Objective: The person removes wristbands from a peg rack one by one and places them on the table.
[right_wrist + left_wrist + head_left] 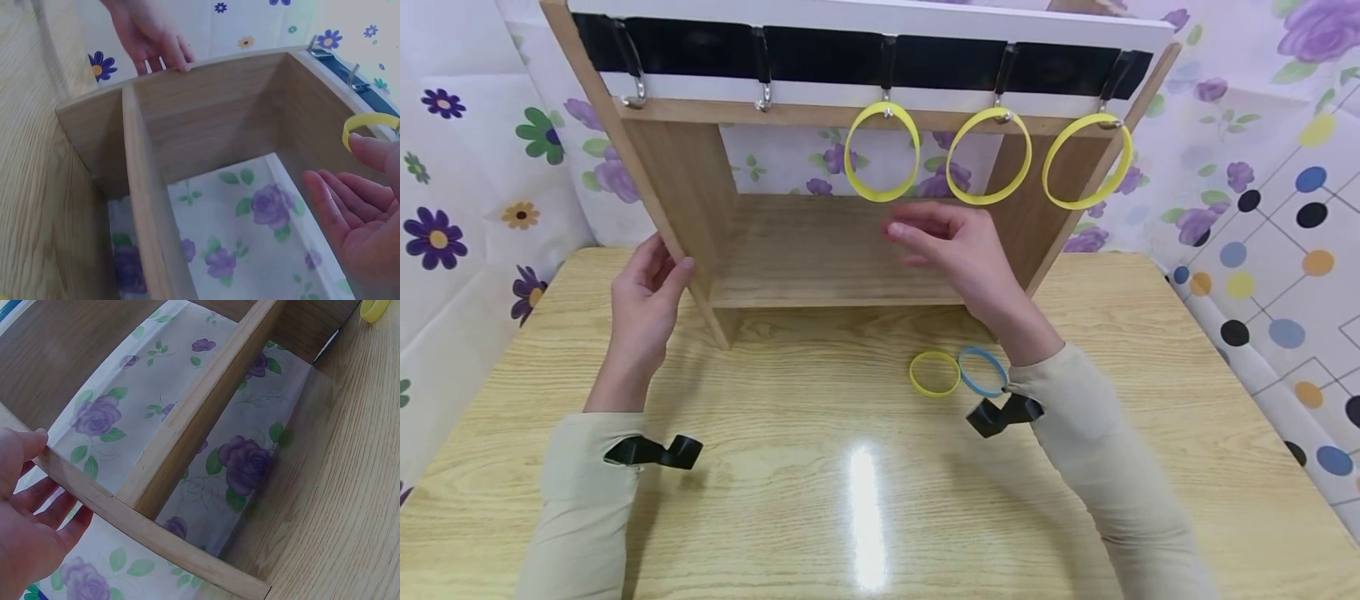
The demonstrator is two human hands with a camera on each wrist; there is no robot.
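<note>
Purple-flowered white sheeting (542, 67) backs a pale wooden shelf unit (820, 258), upper centre of the frame; a left hand (643, 308) grips its side edge while a right hand (958, 250), thumb and fingers parted, hovers near three thin yellow rings (979, 199) on silver hooks (763, 98).

Arms (1112, 450) outstretched, hands (646, 300) (958, 250) apart, right higher
</note>
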